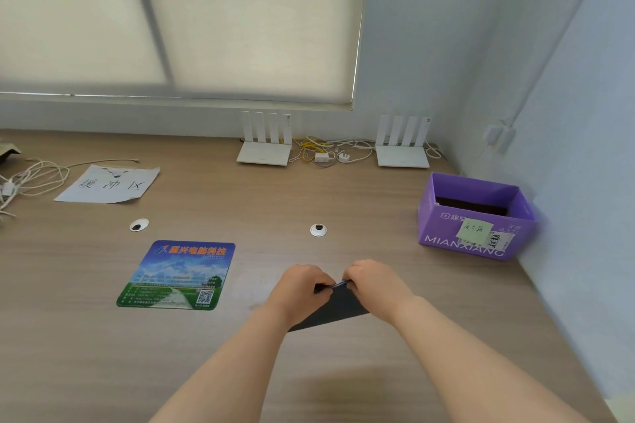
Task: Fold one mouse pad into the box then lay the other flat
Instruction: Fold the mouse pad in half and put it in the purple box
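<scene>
A printed mouse pad (178, 276) with a blue sky and green field picture lies flat on the desk, left of centre. A second mouse pad (335, 311) is folded over, its black underside facing up, in front of me. My left hand (302, 288) and my right hand (372, 280) both pinch its upper folded edge, close together. An open purple cardboard box (476, 216) stands at the right, near the wall, with something dark inside it.
Two white routers (264, 144) (402, 148) with tangled cables (324, 149) stand at the back edge. A paper sign (108, 185) and white cords (31, 178) lie at the far left. Two round cable grommets (139, 225) (318, 230) sit in the desk (395, 371).
</scene>
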Available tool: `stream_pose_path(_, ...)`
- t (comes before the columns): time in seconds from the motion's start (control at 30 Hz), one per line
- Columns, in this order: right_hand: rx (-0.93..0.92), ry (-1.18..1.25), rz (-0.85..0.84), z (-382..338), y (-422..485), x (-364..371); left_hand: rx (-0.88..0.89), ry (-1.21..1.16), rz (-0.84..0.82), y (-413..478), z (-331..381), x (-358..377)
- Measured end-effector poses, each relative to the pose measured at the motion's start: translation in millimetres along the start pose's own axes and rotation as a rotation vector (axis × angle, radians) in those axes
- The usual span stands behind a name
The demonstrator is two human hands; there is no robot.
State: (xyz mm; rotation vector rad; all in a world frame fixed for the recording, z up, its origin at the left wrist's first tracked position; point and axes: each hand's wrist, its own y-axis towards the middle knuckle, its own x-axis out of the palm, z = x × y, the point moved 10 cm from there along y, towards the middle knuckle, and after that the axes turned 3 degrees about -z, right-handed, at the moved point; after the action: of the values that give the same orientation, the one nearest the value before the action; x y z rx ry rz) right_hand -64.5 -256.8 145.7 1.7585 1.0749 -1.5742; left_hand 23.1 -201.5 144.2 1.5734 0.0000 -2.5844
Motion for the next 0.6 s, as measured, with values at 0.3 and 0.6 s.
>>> stream_pose_path(0.3,0.004,0.127,0.085,12.2,-9.9,-4.4,-0.107,-0.070,-0.029,-9.3,-31.3,-8.8)
stream_pose_path(0.6,-0.015,0.030,0.115,24.8,-15.2,-21.8,-0.114,-0.065,-0.011,-3.5,-38.5,-27.1)
